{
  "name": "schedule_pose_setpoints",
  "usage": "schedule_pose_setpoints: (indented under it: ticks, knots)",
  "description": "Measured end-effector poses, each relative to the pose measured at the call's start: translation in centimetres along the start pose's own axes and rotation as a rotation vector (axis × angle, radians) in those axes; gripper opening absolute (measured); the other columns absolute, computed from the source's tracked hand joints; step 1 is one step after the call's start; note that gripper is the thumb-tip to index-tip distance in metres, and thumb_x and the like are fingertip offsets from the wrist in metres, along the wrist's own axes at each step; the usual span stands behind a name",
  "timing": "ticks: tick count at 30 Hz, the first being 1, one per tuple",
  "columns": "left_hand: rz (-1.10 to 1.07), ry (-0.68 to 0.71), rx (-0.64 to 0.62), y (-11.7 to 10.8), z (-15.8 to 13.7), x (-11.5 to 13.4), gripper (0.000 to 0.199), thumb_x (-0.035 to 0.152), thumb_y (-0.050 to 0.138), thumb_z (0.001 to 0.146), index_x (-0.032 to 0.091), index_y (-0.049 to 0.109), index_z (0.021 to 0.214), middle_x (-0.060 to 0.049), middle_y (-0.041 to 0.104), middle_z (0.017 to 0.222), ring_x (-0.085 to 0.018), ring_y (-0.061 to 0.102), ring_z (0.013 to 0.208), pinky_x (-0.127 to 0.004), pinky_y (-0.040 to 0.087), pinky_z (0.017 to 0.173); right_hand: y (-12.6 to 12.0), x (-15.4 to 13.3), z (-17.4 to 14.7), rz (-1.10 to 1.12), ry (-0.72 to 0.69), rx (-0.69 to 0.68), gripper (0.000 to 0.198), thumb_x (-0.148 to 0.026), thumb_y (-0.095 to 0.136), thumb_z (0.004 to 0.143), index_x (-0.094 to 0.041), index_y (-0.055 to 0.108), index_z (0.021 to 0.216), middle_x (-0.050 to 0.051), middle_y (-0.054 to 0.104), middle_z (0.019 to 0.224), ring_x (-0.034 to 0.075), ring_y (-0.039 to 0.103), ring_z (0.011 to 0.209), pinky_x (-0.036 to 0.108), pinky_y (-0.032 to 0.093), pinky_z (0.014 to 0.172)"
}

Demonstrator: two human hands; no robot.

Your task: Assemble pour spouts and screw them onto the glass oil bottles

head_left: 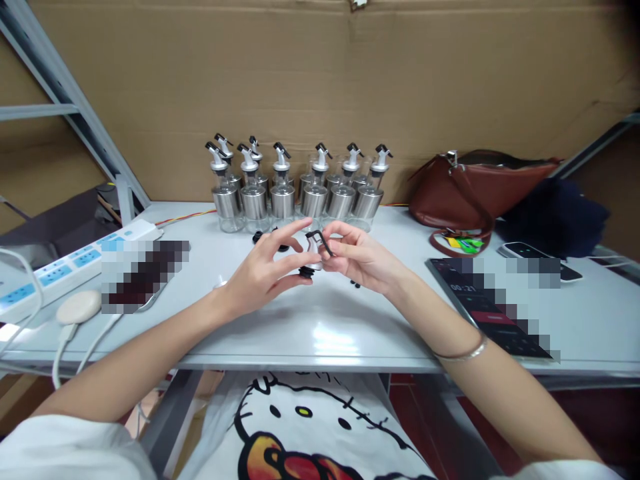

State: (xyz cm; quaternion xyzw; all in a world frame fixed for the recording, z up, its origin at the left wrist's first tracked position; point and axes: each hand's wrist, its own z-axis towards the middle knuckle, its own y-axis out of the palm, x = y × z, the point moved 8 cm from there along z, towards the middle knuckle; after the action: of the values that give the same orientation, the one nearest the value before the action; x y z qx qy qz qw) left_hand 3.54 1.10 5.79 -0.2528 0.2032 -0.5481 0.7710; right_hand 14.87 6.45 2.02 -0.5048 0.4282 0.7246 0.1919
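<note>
Above the middle of the table, my left hand (270, 270) has its thumb and fingers closed around a bottle pourer (314, 261) with a silvery body and a black ribbed stopper underneath. From the other side, my right hand (357, 257) pinches a black angled lever (320, 239) at the top of the pourer. Whether the lever is attached to the body I cannot tell. Behind my left hand lie black stopper parts (257, 237), partly covered by the fingers. A few small black pieces (355, 284) rest below my right wrist.
Several glass oil bottles (283, 200) with steel sleeves stand at the back, many topped with pourers. A power strip (75, 263), a phone (150, 277) and a white charger (79, 307) are left. On the right are a brown bag (460, 190), a tablet (480, 307) and a dark-blue cloth (555, 213).
</note>
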Motion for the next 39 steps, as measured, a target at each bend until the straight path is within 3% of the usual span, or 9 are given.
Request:
schedule_pose_setpoints:
  ticks: [10, 18, 25, 35, 39]
  knots:
    - [0.004, -0.007, -0.027, 0.0, 0.1, -0.1, 0.028, 0.025, 0.060, 0.088, 0.025, 0.053, 0.115, -0.014, 0.040, 0.142, -0.016, 0.062, 0.091, -0.039, 0.053, 0.085, -0.4, -0.5, 0.0, 0.020, -0.028, 0.074, 0.024, -0.023, 0.083, 0.064, -0.018, 0.063, 0.075, -0.004, 0.064, 0.062, 0.005, 0.055, 0.055, 0.016, 0.046, 0.053]
    - [0.035, 0.001, -0.036, 0.1, 0.0, 0.2, 0.028, 0.025, 0.060, 0.089, 0.022, 0.052, 0.115, -0.017, 0.052, 0.134, -0.016, 0.064, 0.087, -0.037, 0.050, 0.083, -0.3, -0.1, 0.0, 0.028, 0.024, 0.043, 0.022, -0.022, 0.083, 0.064, -0.017, 0.064, 0.074, -0.004, 0.063, 0.060, 0.005, 0.052, 0.051, 0.017, 0.046, 0.052]
    - [0.009, 0.011, -0.030, 0.1, -0.1, 0.3, 0.024, 0.027, 0.057, 0.090, 0.021, 0.053, 0.114, -0.017, 0.054, 0.133, -0.015, 0.064, 0.085, -0.036, 0.047, 0.084, 0.0, 0.6, -0.3, 0.061, 0.103, -0.062, 0.028, -0.023, 0.080, 0.070, -0.016, 0.068, 0.094, -0.002, 0.064, 0.066, 0.005, 0.055, 0.057, 0.017, 0.047, 0.059]
    - [0.017, 0.037, -0.036, 0.1, -0.1, 0.9, 0.028, 0.039, 0.053, 0.092, 0.022, 0.052, 0.113, -0.016, 0.058, 0.125, -0.019, 0.061, 0.097, -0.037, 0.046, 0.086, 1.1, 1.0, -0.9, 0.014, 0.164, -0.273, 0.028, -0.030, 0.074, 0.078, -0.014, 0.070, 0.101, 0.000, 0.061, 0.074, 0.008, 0.057, 0.068, 0.021, 0.049, 0.067]
    - [0.006, 0.038, -0.029, 0.0, -0.1, 1.1, 0.028, 0.041, 0.052, 0.092, 0.021, 0.051, 0.112, -0.015, 0.058, 0.124, -0.018, 0.062, 0.090, -0.037, 0.046, 0.085, 1.3, 1.0, -0.9, -0.026, 0.141, -0.294, 0.028, -0.033, 0.074, 0.078, -0.015, 0.071, 0.099, 0.002, 0.064, 0.085, 0.009, 0.058, 0.076, 0.025, 0.051, 0.075]
